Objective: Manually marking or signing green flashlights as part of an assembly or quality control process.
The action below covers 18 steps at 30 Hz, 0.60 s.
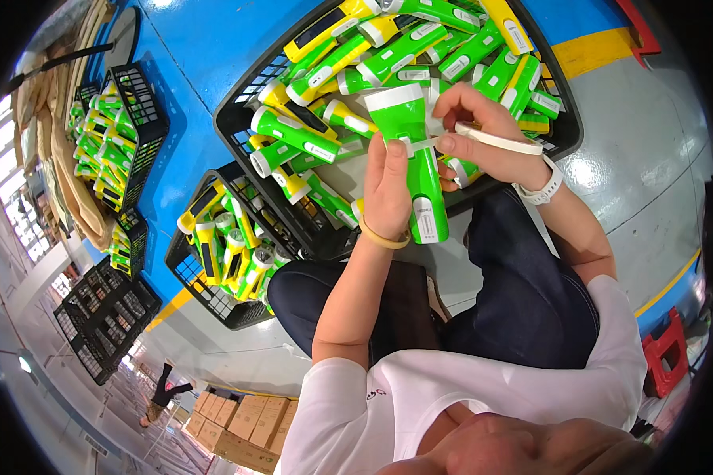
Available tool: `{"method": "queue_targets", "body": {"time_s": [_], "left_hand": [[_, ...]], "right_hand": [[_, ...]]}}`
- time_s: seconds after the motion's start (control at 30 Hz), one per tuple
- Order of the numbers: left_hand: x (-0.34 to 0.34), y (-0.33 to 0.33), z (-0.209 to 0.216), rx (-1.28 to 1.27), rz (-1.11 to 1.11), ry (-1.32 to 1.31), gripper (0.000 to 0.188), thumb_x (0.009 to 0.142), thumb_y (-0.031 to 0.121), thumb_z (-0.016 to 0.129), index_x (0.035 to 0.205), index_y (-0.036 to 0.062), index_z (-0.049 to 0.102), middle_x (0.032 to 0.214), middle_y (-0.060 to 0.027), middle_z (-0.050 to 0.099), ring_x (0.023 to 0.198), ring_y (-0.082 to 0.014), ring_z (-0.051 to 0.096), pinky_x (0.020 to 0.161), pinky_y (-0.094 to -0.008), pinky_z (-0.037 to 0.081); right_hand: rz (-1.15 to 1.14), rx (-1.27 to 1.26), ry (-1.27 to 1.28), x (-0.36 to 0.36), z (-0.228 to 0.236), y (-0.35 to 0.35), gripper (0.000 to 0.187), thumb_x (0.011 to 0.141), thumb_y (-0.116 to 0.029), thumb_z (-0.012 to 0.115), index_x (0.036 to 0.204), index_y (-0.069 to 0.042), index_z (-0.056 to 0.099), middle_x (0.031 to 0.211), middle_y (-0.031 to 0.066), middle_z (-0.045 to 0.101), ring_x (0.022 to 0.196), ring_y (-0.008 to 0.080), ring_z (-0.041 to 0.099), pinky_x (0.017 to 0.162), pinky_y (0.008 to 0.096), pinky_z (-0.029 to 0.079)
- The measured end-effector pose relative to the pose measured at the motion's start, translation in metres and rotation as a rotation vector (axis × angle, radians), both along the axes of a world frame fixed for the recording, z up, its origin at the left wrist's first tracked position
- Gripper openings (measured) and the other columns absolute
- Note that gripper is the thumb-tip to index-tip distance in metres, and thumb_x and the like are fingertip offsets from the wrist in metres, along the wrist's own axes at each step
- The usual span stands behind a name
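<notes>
In front of me, a green flashlight (425,186) with a white head rim tilts over the edge of a large black crate. My left hand (387,190) is closed round its left side, with the thumb against the body. A narrow white strip (503,142) runs from the flashlight's neck across to my right hand (495,165). The fingers of that hand pinch the strip just beside the flashlight. Whether the strip is tape or a band, I cannot tell. Some right fingertips are hidden behind the flashlight.
The large black crate (231,119) is heaped with green and yellow flashlights. Smaller crates (214,305) with more flashlights stand to the left, near another black crate (107,317). Cardboard boxes (245,419) are stacked at lower left. A red stool (667,356) stands at right.
</notes>
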State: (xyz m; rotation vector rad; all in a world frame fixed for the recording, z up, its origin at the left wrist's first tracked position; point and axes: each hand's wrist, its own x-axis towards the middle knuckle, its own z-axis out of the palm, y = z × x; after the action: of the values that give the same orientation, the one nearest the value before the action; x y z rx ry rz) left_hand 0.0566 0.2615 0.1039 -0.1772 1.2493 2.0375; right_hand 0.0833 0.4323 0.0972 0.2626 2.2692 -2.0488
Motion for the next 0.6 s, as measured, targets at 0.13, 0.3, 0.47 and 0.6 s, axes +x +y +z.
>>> {"method": "queue_targets", "body": {"time_s": [0.13, 0.3, 0.47, 0.6], "left_hand": [[-0.006, -0.011, -0.006, -0.116, -0.014, 0.047, 0.029, 0.091, 0.018, 0.052, 0.113, -0.0004, 0.047, 0.095, -0.0141, 0.062, 0.079, -0.0248, 0.066, 0.066, -0.0339, 0.055], [-0.018, -0.054, -0.033, -0.429, 0.062, 0.094, 0.026, 0.092, 0.024, 0.049, 0.103, 0.0003, 0.054, 0.085, -0.0087, 0.060, 0.066, -0.0173, 0.060, 0.059, -0.0297, 0.048], [-0.070, -0.185, -0.024, -0.935, 0.516, 0.204, 0.035, 0.089, 0.033, 0.055, 0.097, -0.0012, 0.056, 0.085, -0.0114, 0.062, 0.063, -0.0206, 0.061, 0.052, -0.0323, 0.052], [-0.089, -0.373, -0.023, -1.923, 0.004, 0.477, 0.041, 0.079, 0.031, 0.066, 0.097, -0.0051, 0.058, 0.091, -0.0198, 0.064, 0.083, -0.0344, 0.061, 0.076, -0.0430, 0.050]], "right_hand": [[0.148, 0.072, 0.150, -0.005, -0.001, 0.000, 0.012, 0.080, -0.013, 0.066, 0.080, -0.006, 0.056, 0.074, 0.0006, 0.053, 0.073, 0.0133, 0.051, 0.066, 0.0264, 0.041], [0.241, 0.552, 0.765, 0.004, 0.011, -0.050, 0.013, 0.069, -0.007, 0.068, 0.072, -0.010, 0.055, 0.074, 0.0047, 0.052, 0.073, 0.0235, 0.052, 0.065, 0.0355, 0.041], [0.299, 0.661, 0.453, -0.002, -0.037, 0.019, 0.007, 0.076, -0.010, 0.063, 0.079, -0.006, 0.058, 0.101, 0.0117, 0.055, 0.093, 0.0295, 0.054, 0.078, 0.0378, 0.046], [0.523, 0.940, 0.042, -0.007, -0.074, 0.067, 0.009, 0.069, -0.015, 0.066, 0.071, -0.006, 0.063, 0.118, 0.0155, 0.053, 0.106, 0.0337, 0.052, 0.087, 0.0400, 0.045]]}}
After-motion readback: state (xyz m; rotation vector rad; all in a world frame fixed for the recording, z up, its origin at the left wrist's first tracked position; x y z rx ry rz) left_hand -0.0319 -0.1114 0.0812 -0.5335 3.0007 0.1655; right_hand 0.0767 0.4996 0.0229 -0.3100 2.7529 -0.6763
